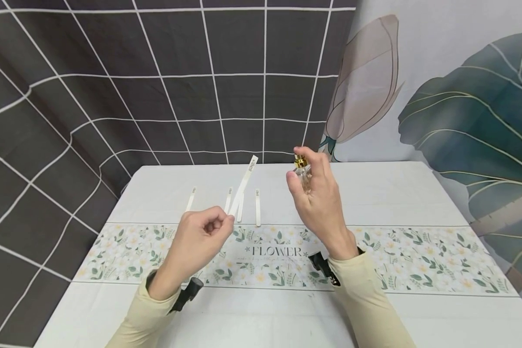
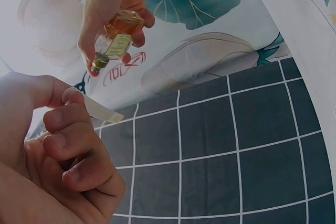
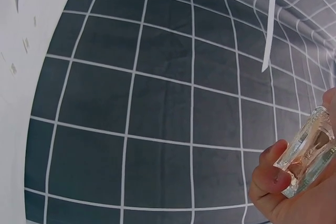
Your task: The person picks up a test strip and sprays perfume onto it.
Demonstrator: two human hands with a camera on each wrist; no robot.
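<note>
My left hand (image 1: 197, 244) pinches the lower end of a white paper perfume strip (image 1: 244, 184), which slants up and right with small print near its top. My right hand (image 1: 323, 205) grips a clear glass perfume bottle (image 2: 118, 39) holding amber liquid. Its gold spray top (image 1: 301, 161) lies under the index finger, and the fingers hide much of the glass in the head view. A gap separates the bottle from the strip. In the right wrist view, the bottle (image 3: 310, 153) rests against curled fingers, and the strip (image 3: 270, 24) hangs in at the top.
Several more white strips lie on the white table behind my left hand, among them one at the left (image 1: 191, 199) and one at the right (image 1: 258, 208). A floral runner (image 1: 278, 278) crosses the table. Behind stands a dark gridded cloth (image 1: 178, 96).
</note>
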